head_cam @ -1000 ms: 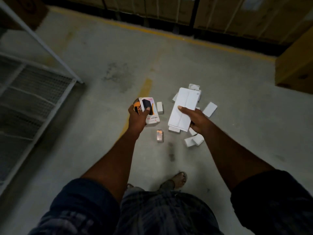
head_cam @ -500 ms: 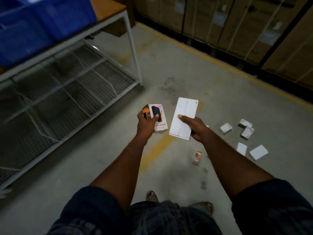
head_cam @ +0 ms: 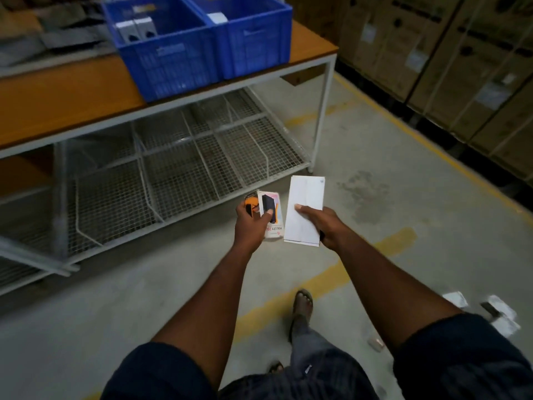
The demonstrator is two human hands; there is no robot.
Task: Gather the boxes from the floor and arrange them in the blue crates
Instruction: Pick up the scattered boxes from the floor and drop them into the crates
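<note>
Boxes fill both hands: the left hand [head_cam: 250, 225] is closed around a printed box [head_cam: 271, 215] with an orange one [head_cam: 250, 202] tucked behind it, thumb pressed on the front, while the right hand [head_cam: 318, 226] pinches a flat white box [head_cam: 306, 209], thumb on top and fingers underneath. Both loads hang in the air over the floor [head_cam: 403, 197], short of the table [head_cam: 66, 102]. On that table sit two blue crates side by side, the left crate [head_cam: 170, 64] already holding a pair of white boxes [head_cam: 135, 30] and the right crate [head_cam: 256, 47] one more, though blur makes the count unsure. A few boxes [head_cam: 501, 316] lie on the floor off to the right, behind the arm. This looks like the carrying step, pickup done and drop-off pending; next the hands must rise over a crate rim and set the boxes in neatly beside those inside.
</note>
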